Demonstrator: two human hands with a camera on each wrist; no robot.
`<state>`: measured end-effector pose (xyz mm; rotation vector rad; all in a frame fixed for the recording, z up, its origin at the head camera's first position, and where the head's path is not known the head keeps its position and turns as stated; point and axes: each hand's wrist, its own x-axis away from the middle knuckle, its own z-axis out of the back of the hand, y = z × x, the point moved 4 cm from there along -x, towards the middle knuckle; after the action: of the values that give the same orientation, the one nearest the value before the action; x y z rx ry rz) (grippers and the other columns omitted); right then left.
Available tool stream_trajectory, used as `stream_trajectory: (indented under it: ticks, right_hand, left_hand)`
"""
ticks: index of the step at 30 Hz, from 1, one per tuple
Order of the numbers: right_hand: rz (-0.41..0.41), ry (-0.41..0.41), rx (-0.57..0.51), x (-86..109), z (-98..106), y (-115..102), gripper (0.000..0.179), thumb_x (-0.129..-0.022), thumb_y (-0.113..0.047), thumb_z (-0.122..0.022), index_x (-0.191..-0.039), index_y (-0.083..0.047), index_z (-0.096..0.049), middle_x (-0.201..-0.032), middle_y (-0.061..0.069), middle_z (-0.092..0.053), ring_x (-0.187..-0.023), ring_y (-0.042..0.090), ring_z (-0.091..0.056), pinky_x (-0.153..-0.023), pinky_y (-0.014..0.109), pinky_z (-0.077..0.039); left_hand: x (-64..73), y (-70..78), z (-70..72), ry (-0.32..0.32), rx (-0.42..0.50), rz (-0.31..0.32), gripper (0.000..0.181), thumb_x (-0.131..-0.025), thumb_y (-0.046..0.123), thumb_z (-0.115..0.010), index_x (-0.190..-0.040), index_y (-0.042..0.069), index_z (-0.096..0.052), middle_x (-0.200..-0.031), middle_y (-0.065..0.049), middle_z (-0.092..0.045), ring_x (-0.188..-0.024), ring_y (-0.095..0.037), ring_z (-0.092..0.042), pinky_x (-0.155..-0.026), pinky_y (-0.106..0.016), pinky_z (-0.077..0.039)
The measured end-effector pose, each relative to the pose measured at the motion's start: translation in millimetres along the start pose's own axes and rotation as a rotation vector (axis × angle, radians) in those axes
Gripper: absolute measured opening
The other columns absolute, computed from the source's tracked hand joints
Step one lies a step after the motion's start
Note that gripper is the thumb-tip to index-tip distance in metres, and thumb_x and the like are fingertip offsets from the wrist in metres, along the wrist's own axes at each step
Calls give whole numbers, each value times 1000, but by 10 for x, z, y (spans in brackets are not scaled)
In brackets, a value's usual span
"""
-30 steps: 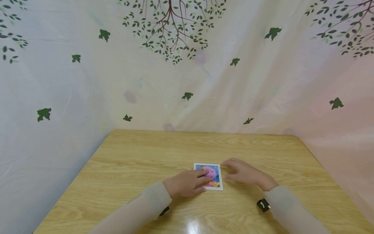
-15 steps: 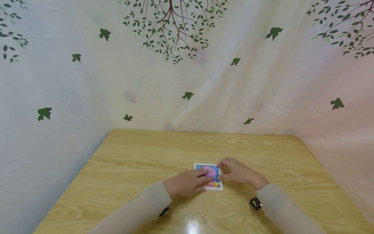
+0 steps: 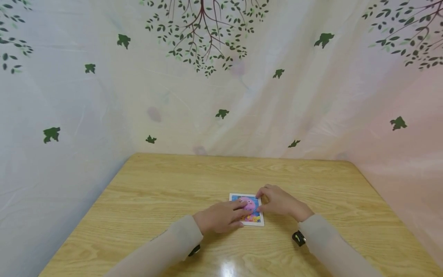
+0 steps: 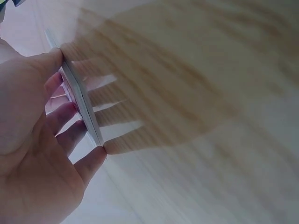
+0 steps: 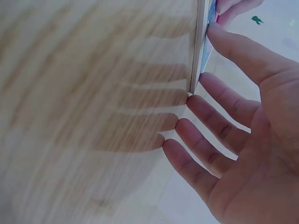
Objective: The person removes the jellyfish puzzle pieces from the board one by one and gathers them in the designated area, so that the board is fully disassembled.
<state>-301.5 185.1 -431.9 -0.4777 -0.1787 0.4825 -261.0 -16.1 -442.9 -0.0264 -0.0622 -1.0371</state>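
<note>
A thin square picture board [image 3: 256, 218] lies on the wooden table [image 3: 173, 184]. It has a white border and a pink cartoon creature on blue. My left hand [image 3: 220, 217] rests across its left part with outstretched fingers. In the left wrist view, the thumb and little finger reach opposite ends of the board's layered edge [image 4: 80, 95]. On the right side, my right hand [image 3: 282, 202] touches the border with thumb and index fingertips. The right wrist view shows that thumb [image 5: 238, 49] on the board's face, with the outer fingertips down on the table by the corner.
A pale cloth backdrop [image 3: 194, 127] with printed branches and green leaf shapes hangs behind and at both sides of the table. Small black devices [image 3: 298, 238] sit at both wrists. Light glares on the table's near part.
My right hand has moved left, from just beside the picture board onto its right border. The left hand and the board have stayed in place.
</note>
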Motion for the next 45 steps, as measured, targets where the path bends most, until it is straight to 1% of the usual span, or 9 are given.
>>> stream_trajectory:
  ticks: [7, 11, 15, 25, 31, 38, 45]
  right_hand:
    - [-5, -13, -41, -64, 34, 3, 27, -87, -22, -84, -105, -9, -70, -105, 3, -58, -99, 21, -53, -89, 43, -48]
    - [-9, -33, -74, -98, 21, 22, 27, -87, -19, -83, -105, -5, -68, -97, 3, -58, -90, 18, -52, -82, 37, -48]
    - [-10, -55, -97, -128, 14, 35, 27, -87, -17, -82, -105, -4, -66, -93, 3, -58, -86, 17, -52, -78, 35, -48]
    - [-9, -74, -114, -160, 37, 27, 28, -87, -15, -82, -104, -3, -63, -94, 5, -59, -85, 17, -53, -79, 35, -48]
    - [-20, -71, -146, -155, 37, 25, 30, -87, -14, -82, -105, -2, -61, -95, 6, -60, -86, 18, -53, -79, 36, -49]
    - [-12, -57, -140, -165, 44, 33, 30, -86, -14, -82, -104, -2, -61, -94, 5, -60, -86, 17, -53, -78, 34, -48]
    - [6, -54, -156, -161, 36, 31, 29, -86, -14, -82, -103, -1, -61, -95, 6, -61, -85, 16, -54, -78, 32, -48]
  left_hand:
    - [-13, -6, 4, -11, 6, 8, 54, -108, 36, -52, -159, 21, -42, -163, -6, -38, -150, -20, -36, -116, -34, -38]
    - [-14, 2, 4, -4, 10, 3, 54, -108, 36, -52, -158, 20, -43, -162, -7, -39, -149, -21, -36, -116, -34, -38]
    - [-11, 8, 13, 1, 10, 2, 53, -108, 35, -52, -158, 19, -44, -162, -8, -40, -149, -22, -37, -115, -35, -39]
    - [-22, -3, 20, -13, 27, -1, 54, -107, 35, -52, -158, 19, -43, -163, -7, -38, -150, -19, -34, -118, -33, -36]
    - [-29, 1, 37, -9, 31, 4, 53, -107, 34, -54, -157, 19, -45, -162, -7, -40, -150, -20, -36, -117, -35, -37]
    - [-43, -17, 51, -25, 41, 46, 55, -106, 37, -56, -157, 22, -43, -162, -5, -40, -146, -23, -41, -116, -39, -39]
    - [-53, -36, 42, -62, 60, 76, 58, -106, 40, -55, -159, 23, -39, -165, -5, -33, -145, -28, -42, -114, -42, -41]
